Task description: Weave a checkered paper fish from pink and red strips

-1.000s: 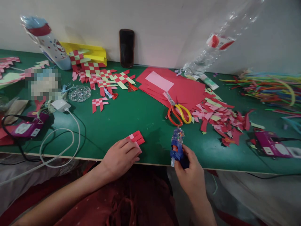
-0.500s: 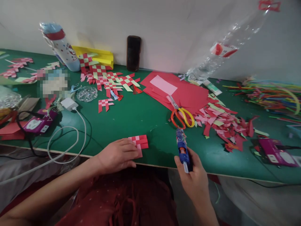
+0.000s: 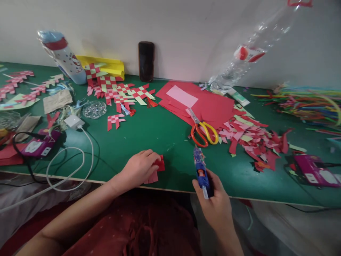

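My left hand (image 3: 138, 169) lies over a small woven red and pink paper piece (image 3: 159, 166) near the front edge of the green table (image 3: 162, 133), fingers curled down on it, covering most of it. My right hand (image 3: 215, 204) grips a blue hot glue gun (image 3: 200, 169) at the table edge, its nozzle pointing away from me, a hand's width right of the paper piece. Orange and yellow scissors (image 3: 203, 131) lie just beyond the gun's tip.
Red paper sheets (image 3: 205, 103) and a heap of paper scraps (image 3: 250, 137) lie right of centre. Woven paper pieces (image 3: 119, 92), a phone (image 3: 146, 61) against the wall, a bottle (image 3: 62, 57), a white charger with cable (image 3: 74, 122), purple devices (image 3: 39, 146) and coloured straws (image 3: 311, 103) surround them.
My left hand has slid forward over the woven paper piece, hiding more of it. The glue gun has turned from tilted to pointing away from me.
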Motion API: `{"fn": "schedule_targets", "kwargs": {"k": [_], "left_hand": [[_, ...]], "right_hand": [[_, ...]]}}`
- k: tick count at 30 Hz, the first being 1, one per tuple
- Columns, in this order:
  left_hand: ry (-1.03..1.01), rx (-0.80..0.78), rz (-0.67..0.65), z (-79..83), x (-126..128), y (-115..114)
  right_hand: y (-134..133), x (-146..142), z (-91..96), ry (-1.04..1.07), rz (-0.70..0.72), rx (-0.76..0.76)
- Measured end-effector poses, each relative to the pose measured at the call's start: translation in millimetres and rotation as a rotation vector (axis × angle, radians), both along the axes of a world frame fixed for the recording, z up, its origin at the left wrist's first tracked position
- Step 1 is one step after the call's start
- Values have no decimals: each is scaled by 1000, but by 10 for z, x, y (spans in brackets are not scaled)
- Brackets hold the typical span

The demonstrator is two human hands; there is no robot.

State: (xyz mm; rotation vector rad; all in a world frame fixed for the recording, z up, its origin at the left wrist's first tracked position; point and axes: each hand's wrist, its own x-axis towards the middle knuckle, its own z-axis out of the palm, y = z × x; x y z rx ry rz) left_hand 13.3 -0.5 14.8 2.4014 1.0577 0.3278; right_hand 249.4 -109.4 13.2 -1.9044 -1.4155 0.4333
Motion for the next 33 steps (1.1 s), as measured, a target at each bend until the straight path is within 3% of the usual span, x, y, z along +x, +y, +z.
{"fn": "schedule_targets", "kwargs": {"k": [5,11,15,22,33], "left_hand": [[-48,-21,25,-7,-33,1],[-153,-75,18,-16,-101,-14],[-200,-73,-1,-35,-136,-19],[-256,-36,-5,-124,-171,-32],[-301,-86,44,-147,-171,-44]], "right_hand": [[-32,33,-7,61,72,-46],[-74,79,54,199,389,-202],[-20,50,135,209,493,-272],[123,-23,203,196,566,-334],[113,41,180,171,503,-331]]}}
